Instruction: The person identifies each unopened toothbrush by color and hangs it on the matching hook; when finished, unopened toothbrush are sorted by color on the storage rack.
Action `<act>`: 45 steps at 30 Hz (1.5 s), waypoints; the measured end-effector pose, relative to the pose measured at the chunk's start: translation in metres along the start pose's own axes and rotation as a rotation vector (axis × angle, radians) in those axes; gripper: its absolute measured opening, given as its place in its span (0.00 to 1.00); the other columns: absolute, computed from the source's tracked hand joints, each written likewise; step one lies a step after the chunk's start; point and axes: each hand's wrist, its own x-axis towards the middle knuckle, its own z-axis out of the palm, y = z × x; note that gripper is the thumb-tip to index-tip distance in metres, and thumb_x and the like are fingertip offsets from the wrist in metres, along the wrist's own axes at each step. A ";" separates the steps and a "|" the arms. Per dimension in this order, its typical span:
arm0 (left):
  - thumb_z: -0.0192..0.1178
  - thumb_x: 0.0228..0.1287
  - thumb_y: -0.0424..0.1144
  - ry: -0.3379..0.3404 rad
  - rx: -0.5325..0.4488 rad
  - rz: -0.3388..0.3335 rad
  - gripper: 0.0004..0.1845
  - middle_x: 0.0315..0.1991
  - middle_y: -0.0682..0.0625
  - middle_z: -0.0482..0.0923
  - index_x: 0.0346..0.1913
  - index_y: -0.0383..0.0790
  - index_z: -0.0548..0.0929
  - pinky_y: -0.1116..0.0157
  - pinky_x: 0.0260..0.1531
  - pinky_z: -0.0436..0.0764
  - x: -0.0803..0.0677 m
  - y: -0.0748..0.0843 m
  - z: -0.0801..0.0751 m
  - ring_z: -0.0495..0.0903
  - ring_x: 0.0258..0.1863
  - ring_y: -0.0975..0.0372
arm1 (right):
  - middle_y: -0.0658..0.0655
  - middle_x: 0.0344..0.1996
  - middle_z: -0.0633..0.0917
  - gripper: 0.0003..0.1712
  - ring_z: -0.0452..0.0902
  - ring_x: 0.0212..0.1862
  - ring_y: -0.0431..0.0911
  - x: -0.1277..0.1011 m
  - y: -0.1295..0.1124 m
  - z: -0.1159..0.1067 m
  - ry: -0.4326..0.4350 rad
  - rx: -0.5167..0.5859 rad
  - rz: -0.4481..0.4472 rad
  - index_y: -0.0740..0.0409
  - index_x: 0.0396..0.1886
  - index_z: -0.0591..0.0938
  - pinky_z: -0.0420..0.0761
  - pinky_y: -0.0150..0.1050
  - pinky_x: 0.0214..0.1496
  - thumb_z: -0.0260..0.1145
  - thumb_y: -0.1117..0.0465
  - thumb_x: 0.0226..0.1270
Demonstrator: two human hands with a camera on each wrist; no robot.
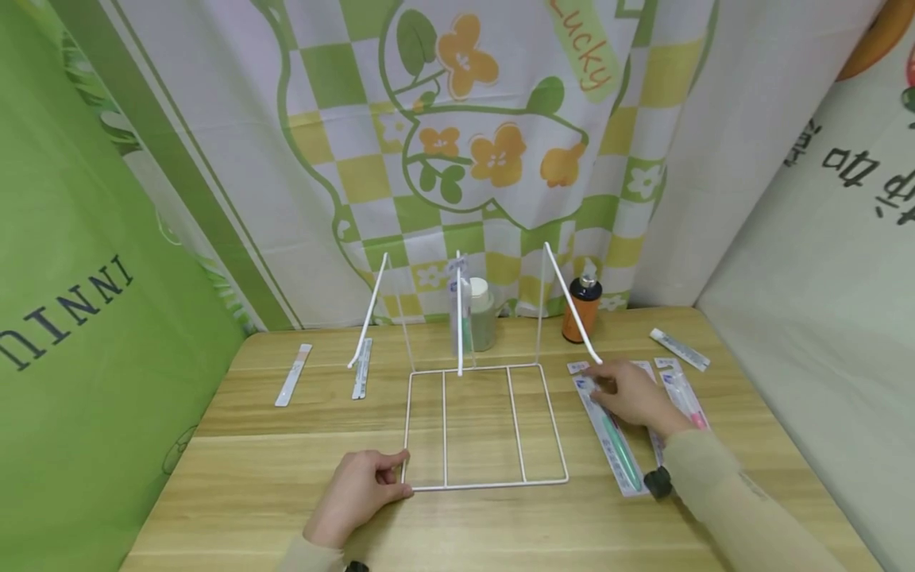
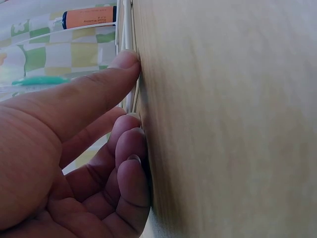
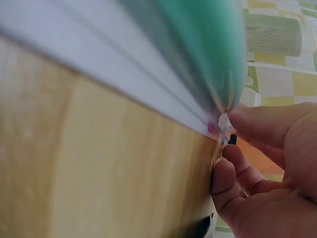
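Observation:
A white wire rack point(image 1: 486, 485) with three slanting prongs stands mid-table. My left hand point(image 1: 357, 488) pinches its front left corner between thumb and fingers; the left wrist view shows the thumb point(image 2: 125, 60) on the wire. To the right of the rack, my right hand point(image 1: 636, 397) pinches the top end of a packaged toothbrush point(image 1: 620, 454) with a green handle. That pack point(image 3: 210, 44) slants close across the right wrist view. Beside it lies a packaged toothbrush with a pink handle point(image 1: 685, 393), and another pack is partly hidden under the hand. One more packaged toothbrush point(image 1: 466, 330) hangs at the middle prong.
Behind the rack stand a pale green bottle point(image 1: 484, 324) with a white cap and a dark pump bottle point(image 1: 582, 308) with an orange label. Slim packets point(image 1: 293, 375) lie on the left, and a small tube-like packet point(image 1: 679, 349) at the right back. Printed curtains point(image 1: 493, 159) close off the back and sides.

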 end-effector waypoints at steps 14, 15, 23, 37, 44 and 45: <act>0.85 0.54 0.39 -0.006 0.013 -0.009 0.27 0.26 0.64 0.78 0.57 0.34 0.91 0.69 0.26 0.76 -0.001 0.001 0.001 0.72 0.23 0.73 | 0.67 0.49 0.88 0.18 0.84 0.47 0.59 -0.003 -0.003 0.000 0.039 -0.003 0.128 0.63 0.60 0.88 0.82 0.62 0.52 0.72 0.66 0.72; 0.85 0.54 0.39 -0.006 0.017 -0.010 0.27 0.26 0.64 0.78 0.57 0.34 0.91 0.70 0.26 0.76 0.000 0.001 0.002 0.72 0.23 0.73 | 0.68 0.51 0.87 0.18 0.84 0.50 0.61 -0.003 -0.004 0.000 0.047 -0.009 0.134 0.63 0.60 0.88 0.82 0.64 0.54 0.72 0.66 0.72; 0.85 0.54 0.39 -0.006 -0.016 0.000 0.27 0.26 0.63 0.79 0.57 0.33 0.91 0.69 0.26 0.76 -0.002 0.002 0.002 0.73 0.23 0.72 | 0.67 0.47 0.88 0.19 0.84 0.47 0.59 -0.005 -0.002 -0.001 0.106 0.002 0.128 0.66 0.59 0.87 0.82 0.63 0.53 0.73 0.68 0.70; 0.85 0.54 0.37 -0.014 -0.003 -0.003 0.27 0.25 0.62 0.78 0.57 0.32 0.90 0.69 0.26 0.76 -0.001 0.000 0.003 0.72 0.23 0.72 | 0.72 0.52 0.88 0.25 0.87 0.48 0.62 -0.013 -0.020 -0.009 0.190 0.097 0.068 0.73 0.64 0.82 0.86 0.60 0.51 0.75 0.68 0.70; 0.85 0.53 0.39 0.004 -0.007 0.008 0.28 0.25 0.63 0.78 0.56 0.33 0.91 0.69 0.24 0.75 -0.001 0.000 0.001 0.72 0.23 0.73 | 0.69 0.59 0.85 0.20 0.88 0.50 0.62 -0.012 -0.072 -0.011 0.280 0.194 -0.040 0.67 0.59 0.87 0.90 0.48 0.48 0.75 0.74 0.68; 0.85 0.53 0.39 0.007 -0.007 0.013 0.27 0.25 0.63 0.78 0.56 0.33 0.91 0.69 0.24 0.75 -0.001 0.000 0.001 0.72 0.23 0.73 | 0.70 0.59 0.85 0.20 0.88 0.49 0.62 -0.012 -0.080 -0.011 0.298 0.201 -0.066 0.67 0.58 0.88 0.90 0.47 0.47 0.75 0.75 0.67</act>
